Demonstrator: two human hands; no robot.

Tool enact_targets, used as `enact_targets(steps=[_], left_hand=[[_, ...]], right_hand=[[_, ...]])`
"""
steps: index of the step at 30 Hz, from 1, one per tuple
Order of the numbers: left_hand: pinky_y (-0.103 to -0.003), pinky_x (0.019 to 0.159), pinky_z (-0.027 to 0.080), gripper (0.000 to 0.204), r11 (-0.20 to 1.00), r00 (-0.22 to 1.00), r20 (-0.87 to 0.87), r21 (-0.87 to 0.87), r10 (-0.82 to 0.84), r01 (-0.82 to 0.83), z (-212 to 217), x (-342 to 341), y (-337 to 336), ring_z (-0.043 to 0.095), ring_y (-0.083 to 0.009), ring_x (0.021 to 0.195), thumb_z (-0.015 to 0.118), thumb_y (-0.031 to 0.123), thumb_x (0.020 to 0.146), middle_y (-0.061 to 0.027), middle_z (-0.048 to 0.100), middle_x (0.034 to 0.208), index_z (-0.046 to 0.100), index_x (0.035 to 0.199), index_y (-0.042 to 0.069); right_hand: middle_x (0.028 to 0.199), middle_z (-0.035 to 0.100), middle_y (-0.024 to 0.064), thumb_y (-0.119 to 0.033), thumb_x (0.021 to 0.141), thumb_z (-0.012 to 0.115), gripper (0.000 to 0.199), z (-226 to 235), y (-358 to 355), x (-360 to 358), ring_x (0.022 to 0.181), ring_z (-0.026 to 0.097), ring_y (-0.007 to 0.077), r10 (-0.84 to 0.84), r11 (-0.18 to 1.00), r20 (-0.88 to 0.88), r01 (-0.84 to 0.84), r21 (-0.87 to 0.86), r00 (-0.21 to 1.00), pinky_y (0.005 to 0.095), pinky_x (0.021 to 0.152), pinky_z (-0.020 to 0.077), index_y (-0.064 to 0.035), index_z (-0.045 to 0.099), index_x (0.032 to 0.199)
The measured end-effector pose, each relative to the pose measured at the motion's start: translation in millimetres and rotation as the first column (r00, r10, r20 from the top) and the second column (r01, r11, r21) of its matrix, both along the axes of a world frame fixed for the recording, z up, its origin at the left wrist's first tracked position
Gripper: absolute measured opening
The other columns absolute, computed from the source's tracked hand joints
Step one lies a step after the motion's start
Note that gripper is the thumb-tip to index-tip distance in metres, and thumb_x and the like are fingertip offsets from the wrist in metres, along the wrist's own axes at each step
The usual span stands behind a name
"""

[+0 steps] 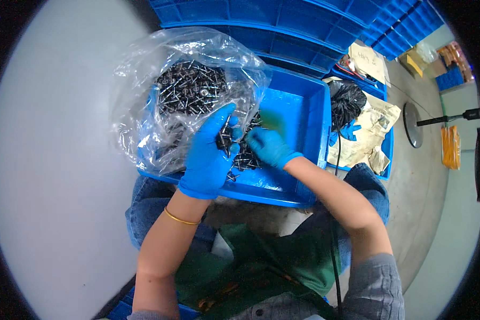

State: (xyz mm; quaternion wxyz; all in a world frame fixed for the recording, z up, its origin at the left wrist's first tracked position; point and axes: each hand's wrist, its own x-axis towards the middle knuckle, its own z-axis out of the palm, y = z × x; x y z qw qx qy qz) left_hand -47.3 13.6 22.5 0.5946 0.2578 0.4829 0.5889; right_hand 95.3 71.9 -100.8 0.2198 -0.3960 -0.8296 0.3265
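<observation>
My left hand [205, 152], in a blue glove, is turned palm up and cupped around several black-headed rivets [225, 137] with thin silver pins. Beside it, my gloved right hand [271, 148] has its fingers curled together at a loose pile of the same rivets [245, 160]. Whatever is between those fingertips is hidden. The pile lies in a blue plastic tray [309, 133] in front of me. A clear plastic bag [138, 125], gaping at the top, rests over the tray's left part, with many more rivets [192, 88] inside.
Stacked blue crates [261, 40] rise behind the tray. To the right, another blue container holds a black plastic bag [346, 104] and crumpled brown paper [370, 125]. A black cable [334, 240] hangs down at my right. A pale flat surface [64, 160] fills the left.
</observation>
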Motion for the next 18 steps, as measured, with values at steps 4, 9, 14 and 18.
enact_targets(steps=[4, 9, 14, 18], left_hand=[[-0.018, 0.058, 0.038, 0.024, 0.992, 0.929, -0.348, -0.056, -0.125, 0.112, 3, 4, -4, 0.046, -0.0057, 0.071, 0.052, 0.011, 0.078, 0.0016, 0.052, 0.077, 0.055, 0.102, 0.009], [-0.015, 0.050, 0.032, 0.028, 0.953, 0.955, -0.121, -0.175, -0.269, 0.247, 10, 32, -3, 0.041, -0.0022, 0.061, 0.053, 0.004, 0.076, 0.0033, 0.050, 0.071, 0.055, 0.104, 0.009], [-0.019, 0.060, 0.042, 0.031, 0.945, 0.900, -0.325, 0.051, -0.289, 0.322, 0, 41, -5, 0.050, -0.0067, 0.073, 0.057, 0.000, 0.073, -0.0003, 0.054, 0.082, 0.055, 0.104, 0.006], [-0.023, 0.074, 0.044, 0.034, 0.925, 0.871, -0.405, 0.134, -0.277, 0.356, -1, 44, -5, 0.053, -0.0114, 0.086, 0.059, -0.004, 0.070, -0.0045, 0.055, 0.095, 0.055, 0.103, 0.004]], right_hand=[[0.055, 0.045, 0.0022, -0.027, 0.084, 0.043, 0.021, 89, -3, 29, 0.039, 0.039, 0.0116, -0.548, 0.270, -0.298, -0.171, -0.947, 0.782, 0.0233, 0.036, 0.0319, -0.0061, 0.048, 0.080], [0.051, 0.038, -0.0006, -0.024, 0.084, 0.042, 0.018, 118, -28, 50, 0.036, 0.032, 0.0079, -0.802, -0.003, -0.340, -0.573, -0.820, 0.491, 0.0208, 0.032, 0.0257, -0.0074, 0.046, 0.079], [0.052, 0.039, 0.0008, -0.024, 0.084, 0.043, 0.018, 117, -39, 49, 0.036, 0.033, 0.0077, -0.842, -0.025, -0.346, -0.670, -0.742, 0.414, 0.0205, 0.033, 0.0267, -0.0062, 0.046, 0.079], [0.052, 0.038, 0.0006, -0.025, 0.084, 0.042, 0.020, 114, -42, 51, 0.036, 0.033, 0.0083, -0.843, -0.052, -0.336, -0.685, -0.727, 0.420, 0.0213, 0.033, 0.0269, -0.0067, 0.045, 0.078]])
